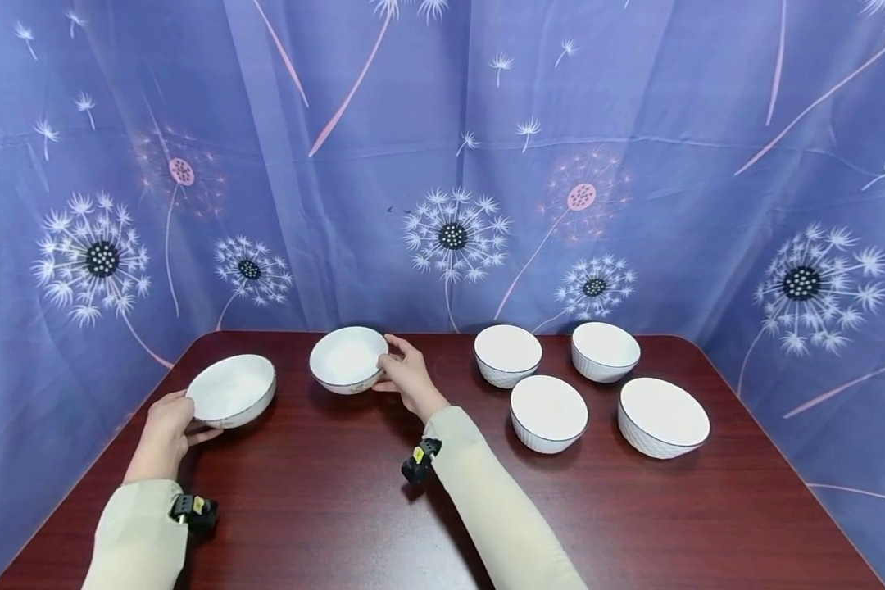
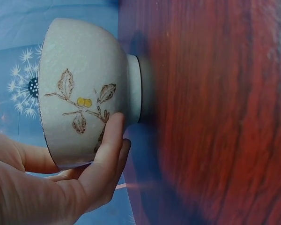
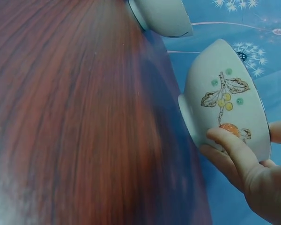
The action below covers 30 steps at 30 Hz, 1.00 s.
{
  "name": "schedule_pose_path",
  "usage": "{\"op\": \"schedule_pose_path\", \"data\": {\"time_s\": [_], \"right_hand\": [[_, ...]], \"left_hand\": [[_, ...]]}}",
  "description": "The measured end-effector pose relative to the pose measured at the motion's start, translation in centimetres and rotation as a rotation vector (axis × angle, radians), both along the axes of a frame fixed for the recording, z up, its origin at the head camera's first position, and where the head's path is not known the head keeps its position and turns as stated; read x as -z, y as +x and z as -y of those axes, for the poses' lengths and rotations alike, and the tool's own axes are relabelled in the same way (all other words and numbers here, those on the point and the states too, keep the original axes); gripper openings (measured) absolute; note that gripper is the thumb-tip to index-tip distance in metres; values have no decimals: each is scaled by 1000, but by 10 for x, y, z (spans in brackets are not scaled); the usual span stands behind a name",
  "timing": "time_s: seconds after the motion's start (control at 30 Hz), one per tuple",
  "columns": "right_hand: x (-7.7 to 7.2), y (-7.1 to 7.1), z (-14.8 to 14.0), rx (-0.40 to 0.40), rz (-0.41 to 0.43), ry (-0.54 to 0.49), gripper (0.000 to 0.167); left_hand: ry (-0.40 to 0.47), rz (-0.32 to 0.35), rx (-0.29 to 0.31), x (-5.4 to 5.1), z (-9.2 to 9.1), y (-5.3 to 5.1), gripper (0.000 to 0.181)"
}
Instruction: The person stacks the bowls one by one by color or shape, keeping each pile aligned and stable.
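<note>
At the table's left, my left hand [image 1: 164, 430] grips the near left rim of a white bowl [image 1: 232, 389], thumb at the rim and fingers against its side. In the left wrist view this bowl [image 2: 84, 56] shows brown leaves and yellow berries above a narrow foot. My right hand [image 1: 408, 377] pinches the right side of a second white bowl [image 1: 348, 358] near the table's back edge. Leaves, yellow berries and an orange fruit decorate that bowl [image 3: 210, 70] in the right wrist view, where it looks slightly tilted. Whether either foot touches the table I cannot tell.
Several white bowls with textured sides stand on the right: a back one [image 1: 507, 348], another back one [image 1: 605, 344], a front one [image 1: 549, 406] and a larger-looking one [image 1: 664, 410]. The dark red table [image 1: 324, 508] ends against a blue dandelion curtain [image 1: 354, 246].
</note>
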State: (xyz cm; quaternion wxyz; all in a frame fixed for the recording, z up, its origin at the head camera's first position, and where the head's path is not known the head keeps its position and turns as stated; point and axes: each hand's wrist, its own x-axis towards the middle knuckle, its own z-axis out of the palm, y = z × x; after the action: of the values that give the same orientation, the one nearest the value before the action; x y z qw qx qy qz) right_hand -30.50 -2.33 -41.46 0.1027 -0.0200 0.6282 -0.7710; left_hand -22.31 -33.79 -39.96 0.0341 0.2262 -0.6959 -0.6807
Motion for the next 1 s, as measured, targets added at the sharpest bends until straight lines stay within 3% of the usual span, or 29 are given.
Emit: {"op": "schedule_pose_path", "data": {"time_s": [0.27,0.6,1.0], "right_hand": [[1,6,-10,-32,-34,23,62],[-5,17,-24,-52,-26,6,63],[-4,30,-38,-66,-31,26,63]], "left_hand": [[-1,-15,-10,8,4,-2,55],[4,-1,9,1,0,1,56],[1,-7,12,1,-1,3,56]]}}
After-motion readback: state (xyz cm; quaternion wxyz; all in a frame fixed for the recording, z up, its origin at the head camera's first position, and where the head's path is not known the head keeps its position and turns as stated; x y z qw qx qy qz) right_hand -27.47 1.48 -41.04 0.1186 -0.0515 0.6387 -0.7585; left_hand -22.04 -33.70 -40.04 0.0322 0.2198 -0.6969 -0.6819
